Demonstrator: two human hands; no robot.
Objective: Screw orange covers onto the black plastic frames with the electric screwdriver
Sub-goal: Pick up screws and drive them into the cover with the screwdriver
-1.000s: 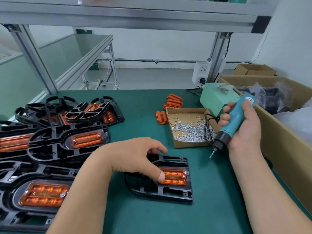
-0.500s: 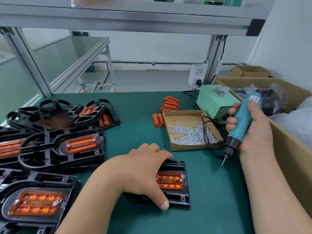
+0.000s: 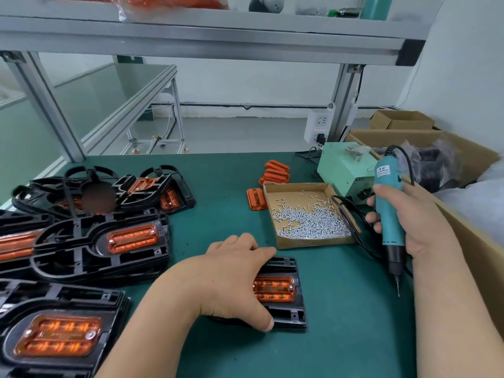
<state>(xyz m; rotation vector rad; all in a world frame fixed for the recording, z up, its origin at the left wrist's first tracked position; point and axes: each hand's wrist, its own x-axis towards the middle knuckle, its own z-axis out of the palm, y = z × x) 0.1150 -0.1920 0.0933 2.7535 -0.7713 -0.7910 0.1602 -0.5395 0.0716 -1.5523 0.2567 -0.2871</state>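
On green bench mat (image 3: 341, 336), left fingers (image 3: 259, 252) grip black frame (image 3: 289, 315), right fingers (image 3: 371, 218) grip screwdriver (image 3: 387, 184)

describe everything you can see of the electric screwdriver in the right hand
The electric screwdriver has a teal plastic body with a white label near its top, a black collar below and a thin metal bit pointing down. A black cable leaves its top end. The right hand grips its body, holding it near upright, right of the black plastic frame. Its tip hangs above the green mat, apparently touching nothing.
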